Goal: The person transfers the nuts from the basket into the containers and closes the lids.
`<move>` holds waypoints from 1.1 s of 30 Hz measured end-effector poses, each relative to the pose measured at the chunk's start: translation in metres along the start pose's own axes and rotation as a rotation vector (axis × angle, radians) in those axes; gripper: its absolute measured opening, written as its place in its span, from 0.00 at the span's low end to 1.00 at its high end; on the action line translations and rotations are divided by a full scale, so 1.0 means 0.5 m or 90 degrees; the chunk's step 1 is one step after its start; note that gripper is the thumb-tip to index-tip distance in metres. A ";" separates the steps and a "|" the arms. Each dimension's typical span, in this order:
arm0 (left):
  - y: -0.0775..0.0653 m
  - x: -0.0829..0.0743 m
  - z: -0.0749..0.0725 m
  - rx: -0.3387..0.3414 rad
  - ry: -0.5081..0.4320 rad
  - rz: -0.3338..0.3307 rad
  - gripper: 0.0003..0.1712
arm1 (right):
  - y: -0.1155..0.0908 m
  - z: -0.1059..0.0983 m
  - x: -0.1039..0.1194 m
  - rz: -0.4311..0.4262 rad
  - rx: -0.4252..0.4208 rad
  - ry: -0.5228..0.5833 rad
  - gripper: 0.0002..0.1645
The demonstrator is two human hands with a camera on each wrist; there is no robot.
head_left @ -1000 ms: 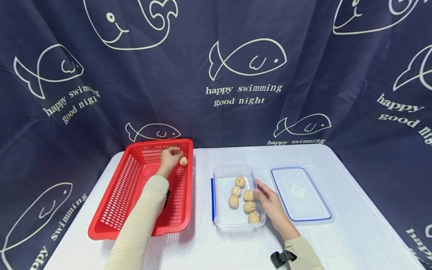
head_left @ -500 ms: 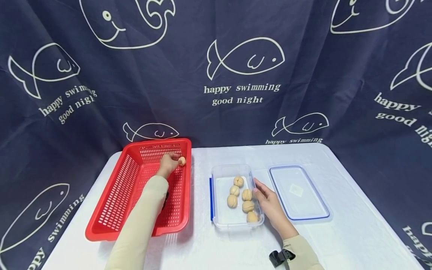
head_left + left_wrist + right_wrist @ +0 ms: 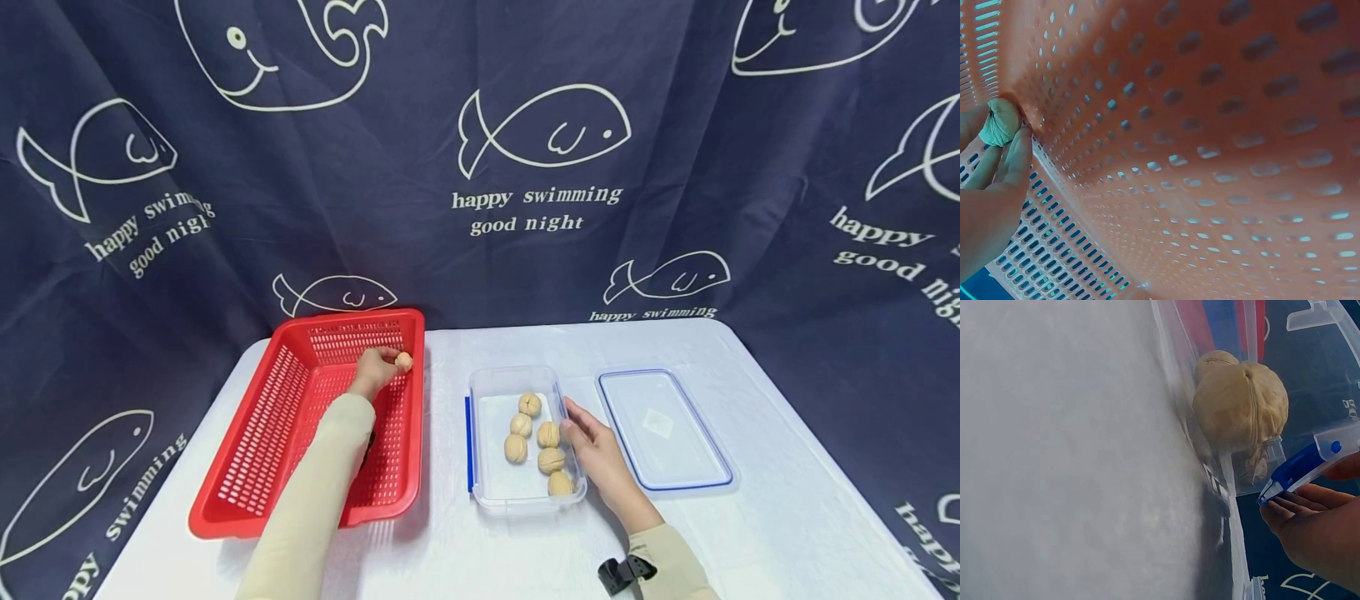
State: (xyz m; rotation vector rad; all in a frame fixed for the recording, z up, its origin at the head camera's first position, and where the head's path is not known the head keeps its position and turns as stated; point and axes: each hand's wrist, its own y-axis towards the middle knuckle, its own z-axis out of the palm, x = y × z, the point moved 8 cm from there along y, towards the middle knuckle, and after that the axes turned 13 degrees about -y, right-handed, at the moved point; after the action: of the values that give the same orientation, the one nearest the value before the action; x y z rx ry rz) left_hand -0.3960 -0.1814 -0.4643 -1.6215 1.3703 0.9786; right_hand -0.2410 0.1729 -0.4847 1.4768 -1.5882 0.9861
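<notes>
A red slotted plastic basket (image 3: 417,467) stands at the left of the table. Inside it, near the far right corner, my left hand (image 3: 375,371) pinches a walnut (image 3: 403,362). The left wrist view shows that walnut (image 3: 1002,122) between thumb and fingers, close against the basket wall. A clear plastic food container (image 3: 495,492) with blue clips sits mid-table, several walnuts (image 3: 515,448) lying on its bottom. My right hand (image 3: 600,454) holds the container's right side; in the right wrist view its thumb and fingers lie about a blue-edged clip (image 3: 1300,467).
The container's clear lid (image 3: 667,450), edged in blue, lies flat to the right of the right hand. Everything stands on a table with a white cloth (image 3: 780,517). Behind it hangs a dark blue curtain (image 3: 420,242) with fish drawings.
My left hand has come down onto the walnut in the basket and now has it between the fingertips. The right hand and the container have stayed in place.
</notes>
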 end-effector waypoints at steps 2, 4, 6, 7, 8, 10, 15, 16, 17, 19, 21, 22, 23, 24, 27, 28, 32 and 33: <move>-0.001 -0.001 0.000 -0.001 0.003 -0.002 0.21 | 0.000 0.000 0.000 -0.002 -0.002 0.001 0.28; -0.003 -0.002 0.000 -0.002 0.010 -0.007 0.21 | 0.001 0.000 0.000 -0.004 -0.003 0.002 0.28; -0.005 -0.004 -0.001 -0.002 0.014 -0.011 0.21 | 0.000 -0.001 -0.001 -0.005 -0.004 0.001 0.28; -0.007 -0.005 -0.001 0.000 0.016 -0.011 0.21 | 0.000 -0.001 -0.001 -0.006 -0.004 0.001 0.28; -0.008 -0.007 -0.001 0.002 0.018 -0.008 0.21 | 0.000 -0.001 -0.001 -0.006 -0.005 0.000 0.28; -0.010 -0.009 -0.001 0.005 0.022 -0.007 0.21 | 0.000 -0.001 -0.001 -0.007 -0.006 -0.002 0.28; 0.006 0.001 -0.004 0.010 0.004 -0.004 0.20 | 0.001 -0.001 -0.001 -0.010 -0.006 -0.001 0.28; 0.009 0.001 -0.005 0.014 -0.012 0.007 0.20 | 0.001 -0.001 -0.001 -0.010 -0.006 0.000 0.28; 0.021 0.008 -0.006 0.013 -0.024 0.004 0.19 | 0.001 -0.001 -0.001 -0.011 -0.006 0.001 0.28; 0.055 0.031 -0.010 0.012 -0.065 0.045 0.19 | 0.001 -0.001 -0.001 -0.011 -0.006 0.002 0.28; 0.069 0.040 -0.015 0.008 -0.085 0.049 0.21 | 0.000 -0.001 -0.003 -0.010 -0.006 0.002 0.28; 0.070 0.039 -0.020 -0.004 -0.086 0.039 0.22 | 0.000 -0.001 -0.003 -0.009 -0.006 0.001 0.28; 0.070 0.037 -0.025 -0.016 -0.087 0.032 0.22 | 0.000 -0.001 -0.004 -0.008 -0.006 0.000 0.28; 0.064 0.028 -0.029 -0.021 -0.093 0.041 0.23 | 0.000 -0.001 -0.004 -0.007 -0.006 -0.001 0.28; 0.015 -0.023 -0.046 -0.034 -0.108 0.024 0.22 | 0.001 0.000 -0.002 -0.008 -0.005 -0.001 0.28; 0.007 -0.033 -0.050 -0.037 -0.114 0.026 0.22 | 0.001 0.001 -0.002 -0.009 -0.004 0.000 0.28; -0.012 -0.054 -0.061 -0.038 -0.154 0.020 0.23 | 0.002 0.001 -0.001 -0.009 -0.002 -0.001 0.28; -0.017 -0.058 -0.061 -0.041 -0.159 0.013 0.23 | 0.002 0.000 -0.001 -0.009 -0.002 -0.002 0.28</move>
State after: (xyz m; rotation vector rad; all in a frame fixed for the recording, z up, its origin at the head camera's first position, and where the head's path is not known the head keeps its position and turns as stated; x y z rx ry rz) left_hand -0.3891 -0.1974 -0.4252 -1.4768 1.1982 1.2054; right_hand -0.2418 0.1729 -0.4852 1.4862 -1.5785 0.9737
